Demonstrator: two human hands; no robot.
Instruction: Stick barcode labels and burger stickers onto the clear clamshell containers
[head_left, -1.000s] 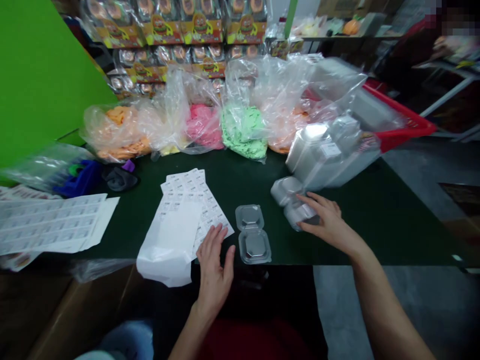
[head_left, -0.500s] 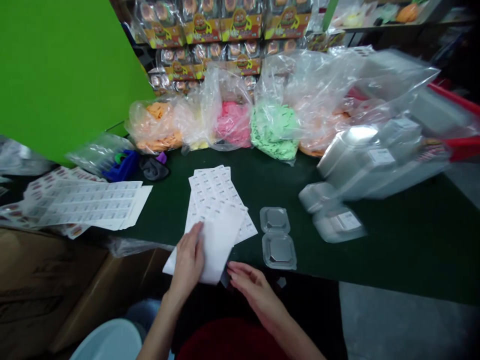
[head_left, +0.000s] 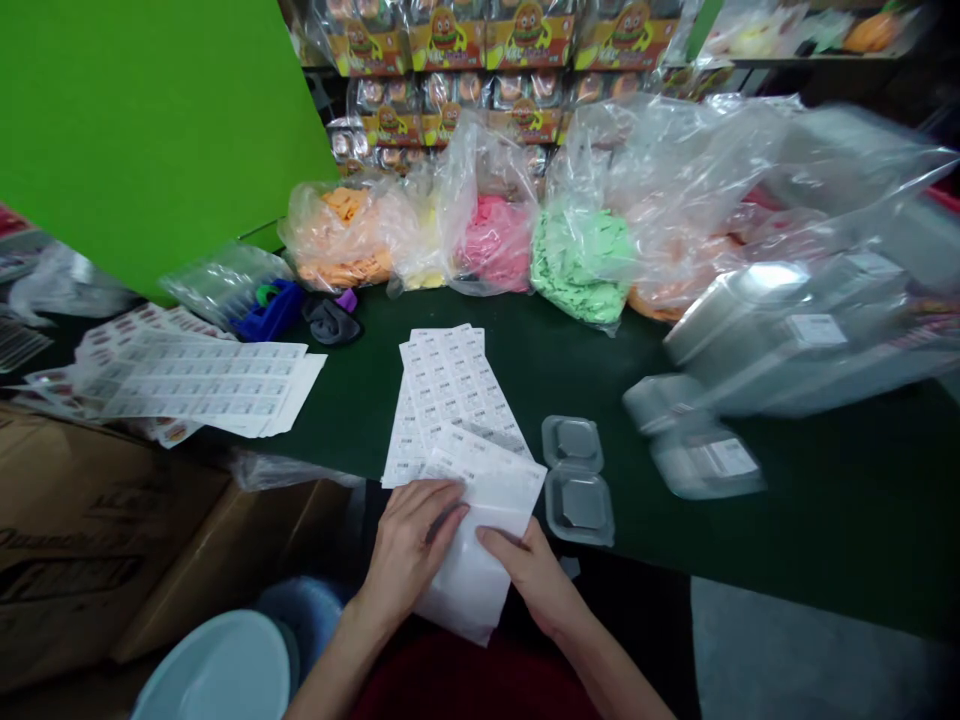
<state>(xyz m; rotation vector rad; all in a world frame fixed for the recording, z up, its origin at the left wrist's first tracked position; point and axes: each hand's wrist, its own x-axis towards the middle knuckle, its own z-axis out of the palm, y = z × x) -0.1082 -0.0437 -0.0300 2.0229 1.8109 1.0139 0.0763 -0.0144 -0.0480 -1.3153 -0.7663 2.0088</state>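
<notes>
The left hand (head_left: 416, 535) and right hand (head_left: 534, 572) grip one smooth, glossy white sheet (head_left: 474, 575) between their fingers, at the table's (head_left: 825, 520) near edge. Beside it lies one clear plastic box (head_left: 579, 500), opened into two squarish halves.

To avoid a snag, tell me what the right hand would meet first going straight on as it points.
The right hand would meet the held sheet, which it touches; beyond, probably the printed sheets, though depth is unclear.
</notes>
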